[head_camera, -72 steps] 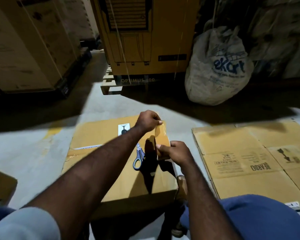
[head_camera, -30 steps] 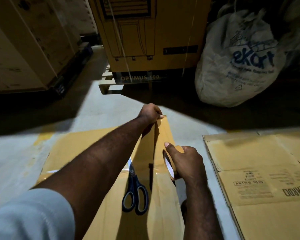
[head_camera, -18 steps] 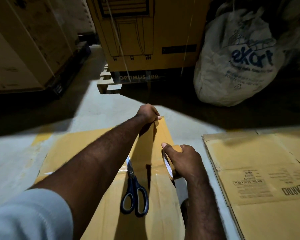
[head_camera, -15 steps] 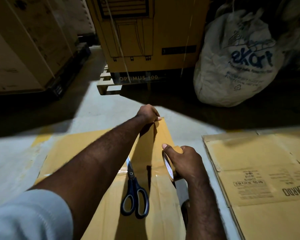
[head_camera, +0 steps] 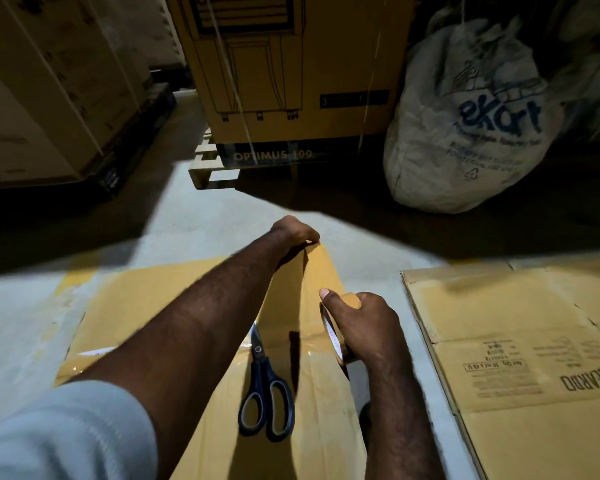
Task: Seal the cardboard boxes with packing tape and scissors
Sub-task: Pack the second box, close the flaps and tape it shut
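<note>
Brown tape strip [head_camera: 321, 271] stretched over the cardboard box [head_camera: 146, 306], uncut.
Head view: your left hand [head_camera: 293, 232] pinches its free end, beyond the right hand [head_camera: 364, 323], which is curled round the tape roll [head_camera: 338, 336]. Lose tension or skew the roll and it likely lands wrinkled, crooked. Scissors [head_camera: 265, 393] lie just left of your right hand.

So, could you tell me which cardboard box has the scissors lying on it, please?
The near middle box: the scissors lie on its top. The flattened BEARDO carton at right and the OPTIMUS box behind have none.
</note>
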A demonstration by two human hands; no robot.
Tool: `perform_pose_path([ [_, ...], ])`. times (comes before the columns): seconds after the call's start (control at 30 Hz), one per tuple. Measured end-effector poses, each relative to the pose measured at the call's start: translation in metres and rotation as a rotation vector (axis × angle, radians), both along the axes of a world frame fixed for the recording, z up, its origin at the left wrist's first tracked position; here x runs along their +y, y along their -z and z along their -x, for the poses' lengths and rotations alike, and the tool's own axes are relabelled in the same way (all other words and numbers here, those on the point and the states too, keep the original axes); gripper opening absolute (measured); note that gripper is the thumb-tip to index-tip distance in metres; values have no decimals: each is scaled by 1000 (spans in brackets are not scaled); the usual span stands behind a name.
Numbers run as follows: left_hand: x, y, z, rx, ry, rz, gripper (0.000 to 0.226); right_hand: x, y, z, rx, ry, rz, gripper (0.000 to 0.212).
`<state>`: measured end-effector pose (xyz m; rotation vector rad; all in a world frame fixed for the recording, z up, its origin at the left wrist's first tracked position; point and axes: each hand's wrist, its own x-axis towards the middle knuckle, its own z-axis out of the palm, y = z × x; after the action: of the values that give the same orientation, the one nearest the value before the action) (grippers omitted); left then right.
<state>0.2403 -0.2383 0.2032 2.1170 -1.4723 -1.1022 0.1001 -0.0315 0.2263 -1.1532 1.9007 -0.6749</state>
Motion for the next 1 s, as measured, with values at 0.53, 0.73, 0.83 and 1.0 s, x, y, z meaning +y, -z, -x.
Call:
perform_pose_path([
  [0.53,-2,10,9,-359,25,57,52,1,-2,3,-41,30,-7,96],
  [0.73,17,18,5,-304,346,518,19,2,-5,0,-37,24,15,87],
  [0.83,31,20,0,-180,309,557,19,5,-7,-2,-31,29,28,82],
  [1.0,37,22,-13,-187,333,517,21,8,-4,3,-7,117,52,69],
])
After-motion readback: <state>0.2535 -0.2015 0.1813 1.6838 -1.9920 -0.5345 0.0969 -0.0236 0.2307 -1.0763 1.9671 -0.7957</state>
